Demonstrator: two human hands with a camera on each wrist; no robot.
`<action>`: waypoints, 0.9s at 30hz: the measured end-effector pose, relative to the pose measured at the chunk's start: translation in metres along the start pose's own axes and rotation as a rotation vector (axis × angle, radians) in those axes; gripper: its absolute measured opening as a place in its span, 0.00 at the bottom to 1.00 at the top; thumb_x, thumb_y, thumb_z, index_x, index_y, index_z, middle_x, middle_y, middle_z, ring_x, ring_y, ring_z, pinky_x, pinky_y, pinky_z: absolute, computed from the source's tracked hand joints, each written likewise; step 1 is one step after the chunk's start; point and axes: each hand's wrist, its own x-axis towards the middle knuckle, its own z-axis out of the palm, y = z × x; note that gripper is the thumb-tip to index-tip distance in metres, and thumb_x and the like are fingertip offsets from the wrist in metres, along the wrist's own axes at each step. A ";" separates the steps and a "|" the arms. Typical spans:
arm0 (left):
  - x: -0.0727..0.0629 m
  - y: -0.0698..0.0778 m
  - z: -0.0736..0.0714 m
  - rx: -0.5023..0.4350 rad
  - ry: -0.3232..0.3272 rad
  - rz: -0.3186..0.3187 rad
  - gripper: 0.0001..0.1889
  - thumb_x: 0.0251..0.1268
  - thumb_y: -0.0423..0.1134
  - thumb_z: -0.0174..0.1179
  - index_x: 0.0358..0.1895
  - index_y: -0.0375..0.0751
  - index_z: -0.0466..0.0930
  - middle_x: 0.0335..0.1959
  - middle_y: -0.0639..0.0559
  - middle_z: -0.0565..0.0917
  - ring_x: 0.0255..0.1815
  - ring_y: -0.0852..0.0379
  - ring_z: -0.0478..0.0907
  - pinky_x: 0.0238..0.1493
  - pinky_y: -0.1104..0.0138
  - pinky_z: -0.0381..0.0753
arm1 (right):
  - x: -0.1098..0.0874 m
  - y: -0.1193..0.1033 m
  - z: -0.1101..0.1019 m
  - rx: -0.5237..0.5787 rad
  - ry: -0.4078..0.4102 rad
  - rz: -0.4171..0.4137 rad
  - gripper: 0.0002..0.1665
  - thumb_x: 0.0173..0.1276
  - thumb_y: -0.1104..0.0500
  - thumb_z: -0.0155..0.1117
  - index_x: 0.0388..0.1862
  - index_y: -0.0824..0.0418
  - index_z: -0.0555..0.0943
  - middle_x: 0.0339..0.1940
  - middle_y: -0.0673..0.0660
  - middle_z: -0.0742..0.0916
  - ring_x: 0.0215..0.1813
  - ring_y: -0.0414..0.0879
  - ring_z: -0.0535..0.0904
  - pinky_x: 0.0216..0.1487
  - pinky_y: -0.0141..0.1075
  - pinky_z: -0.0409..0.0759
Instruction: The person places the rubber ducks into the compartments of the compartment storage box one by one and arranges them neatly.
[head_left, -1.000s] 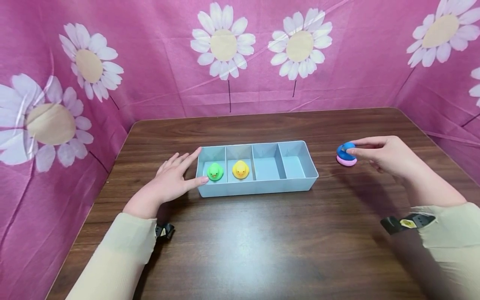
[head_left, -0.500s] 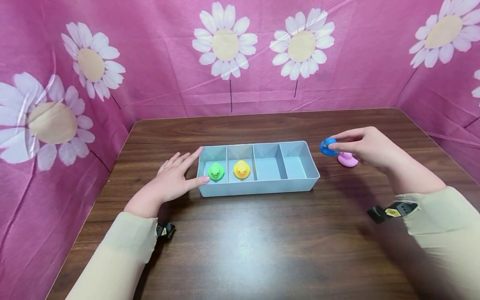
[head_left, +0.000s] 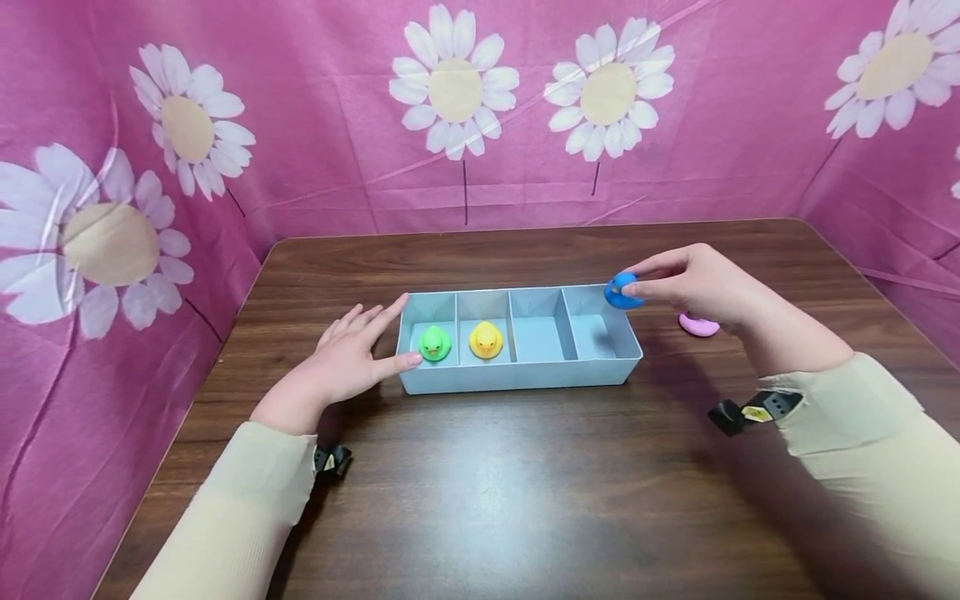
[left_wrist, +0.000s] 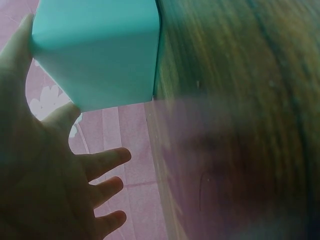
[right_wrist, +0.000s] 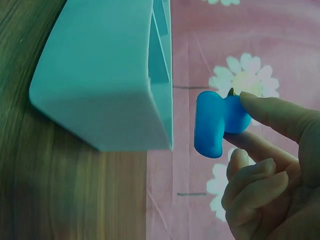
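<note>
My right hand (head_left: 708,283) pinches a blue rubber duck (head_left: 619,292) between thumb and forefinger. In the head view the duck is over the right end of a light blue box (head_left: 517,377) with several compartments. The right wrist view shows the same blue duck (right_wrist: 210,125) by its head, above the box's rim. At the box's left end, my left hand (head_left: 341,358) lies with fingers spread, thumb and forefinger touching the box corners. A green duck (head_left: 434,344) sits in the leftmost compartment and a yellow duck (head_left: 486,341) in the one beside it.
A pink duck (head_left: 698,326) stands on the brown wooden table (head_left: 480,500), right of the box and partly hidden behind my right hand. Pink cloth (head_left: 322,125) with white flowers hangs behind and at both sides of the table.
The right hand has carried the blue duck leftward, from just above the pink duck to over the box's right end. My left hand keeps its place at the box.
</note>
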 end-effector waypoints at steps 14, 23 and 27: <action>0.001 -0.002 0.001 0.004 -0.004 -0.011 0.49 0.59 0.77 0.49 0.79 0.72 0.37 0.78 0.39 0.52 0.78 0.37 0.37 0.72 0.39 0.34 | 0.022 -0.019 0.032 -0.044 -0.109 -0.073 0.25 0.60 0.51 0.77 0.52 0.62 0.86 0.14 0.46 0.70 0.18 0.40 0.58 0.18 0.33 0.60; 0.002 -0.001 0.001 0.003 -0.004 -0.015 0.49 0.59 0.77 0.49 0.79 0.72 0.37 0.78 0.39 0.52 0.78 0.37 0.37 0.72 0.39 0.34 | 0.033 -0.024 0.044 -0.064 -0.187 -0.110 0.24 0.62 0.53 0.75 0.53 0.65 0.86 0.14 0.46 0.68 0.16 0.39 0.58 0.17 0.30 0.58; 0.002 -0.001 0.001 0.003 -0.003 -0.011 0.49 0.59 0.77 0.50 0.80 0.71 0.37 0.78 0.38 0.52 0.78 0.37 0.37 0.72 0.39 0.34 | 0.037 -0.025 0.050 -0.063 -0.197 -0.108 0.24 0.62 0.54 0.75 0.53 0.65 0.85 0.15 0.47 0.70 0.16 0.39 0.59 0.17 0.30 0.58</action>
